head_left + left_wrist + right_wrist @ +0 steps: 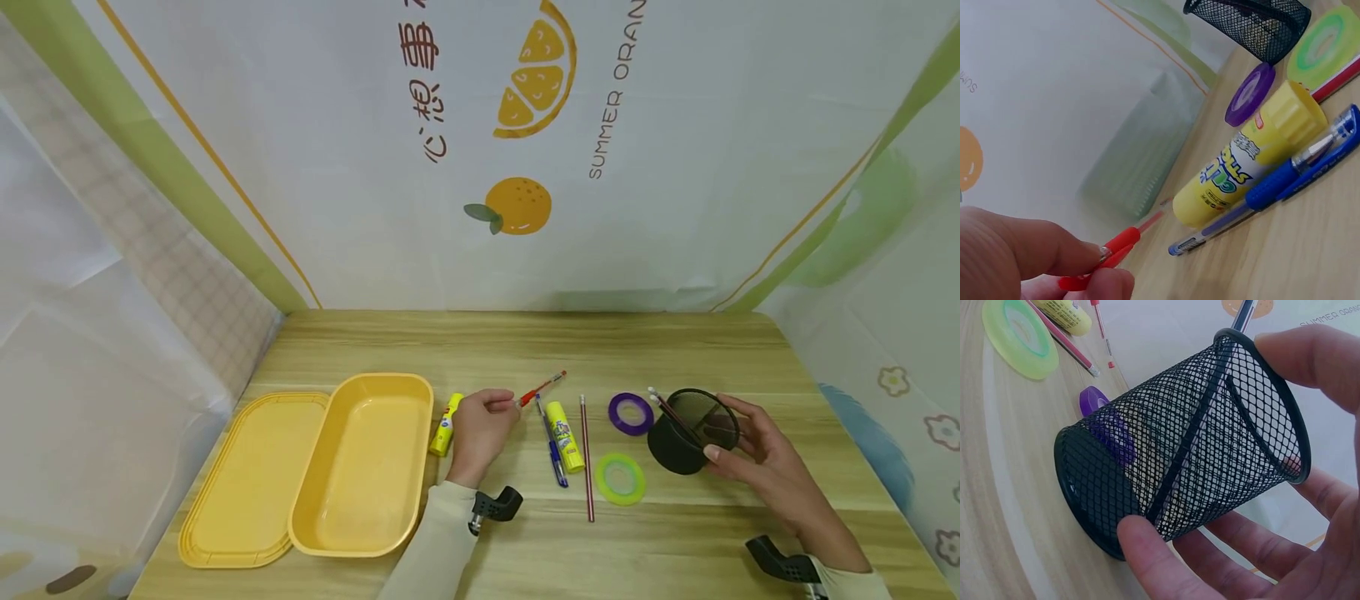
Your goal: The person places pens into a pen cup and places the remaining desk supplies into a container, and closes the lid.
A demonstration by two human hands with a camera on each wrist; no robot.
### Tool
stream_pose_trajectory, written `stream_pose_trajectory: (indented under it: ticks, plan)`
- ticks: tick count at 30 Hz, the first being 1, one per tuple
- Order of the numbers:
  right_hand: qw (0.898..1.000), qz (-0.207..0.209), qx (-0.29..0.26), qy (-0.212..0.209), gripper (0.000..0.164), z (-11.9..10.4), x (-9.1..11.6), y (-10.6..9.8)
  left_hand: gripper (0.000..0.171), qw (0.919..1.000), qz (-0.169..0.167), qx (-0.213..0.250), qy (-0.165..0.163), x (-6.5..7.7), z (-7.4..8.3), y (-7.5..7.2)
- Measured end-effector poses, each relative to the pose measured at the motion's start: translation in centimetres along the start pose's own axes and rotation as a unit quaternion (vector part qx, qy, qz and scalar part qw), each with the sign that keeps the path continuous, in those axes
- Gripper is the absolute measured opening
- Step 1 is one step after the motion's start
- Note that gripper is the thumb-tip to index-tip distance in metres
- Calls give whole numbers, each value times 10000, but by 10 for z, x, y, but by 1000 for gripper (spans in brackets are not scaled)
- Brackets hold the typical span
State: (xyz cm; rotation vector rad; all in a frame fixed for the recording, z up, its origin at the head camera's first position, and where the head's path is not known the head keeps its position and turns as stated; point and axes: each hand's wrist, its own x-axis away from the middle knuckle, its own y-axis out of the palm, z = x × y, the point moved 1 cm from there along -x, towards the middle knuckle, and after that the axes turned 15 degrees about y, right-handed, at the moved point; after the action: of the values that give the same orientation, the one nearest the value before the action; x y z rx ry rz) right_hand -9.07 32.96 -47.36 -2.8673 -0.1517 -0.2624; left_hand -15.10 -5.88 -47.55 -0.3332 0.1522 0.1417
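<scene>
Black mesh should make the tilted pen cup [670, 450] light and stiff, best held by rim and wall, as the right hand [772, 458] grips it near the table's [675, 343] right edge. Nearer the far edge, the left hand [483, 432] pinches the slim red pen [530, 396], likely light, slick; its barrel looks clear.

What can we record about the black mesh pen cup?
The pen cup is round, black and metallic in look, with a fine mesh wall, thicker rim and dark base. It appears upright on the table, beside the purple tape roll. Pencils lean inside, ends above the rim. The right hand holds it.
</scene>
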Motion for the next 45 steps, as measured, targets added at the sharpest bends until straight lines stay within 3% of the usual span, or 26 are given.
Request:
stream_pose_trajectory:
  ticks: [10, 17, 21, 25, 33, 38, 45]
  plan:
    - [10000, -16, 31, 8, 75, 0, -1, -1, 17, 9961, 486, 677, 275, -2, 17, -8]
    - [10000, -64, -56, -10, 75, 0, 0, -2, 18, 9947, 390, 892, 333, -1, 29, -13]
    - [9999, -82, -100, 4, 75, 0, 0, -2, 19, 9912, 330, 1240, 321, 0, 33, -14]
    - [9999, -104, -129, 11, 75, 0, 0, -3, 21, 9812, 349, 1876, 293, -2, 35, -14]
    - [9999, -101, -39, 12, 75, 0, -1, -3, 23, 9481, 436, 3143, 224, -2, 40, -12]
    - [9999, -112, -54, 1, 75, 0, -1, -3, 24, 9335, 351, 3552, 338, -2, 46, -13]
    - [9998, -180, -104, -54, 74, 0, -2, -3, 25, 9231, 323, 3802, 481, 0, 57, -15]
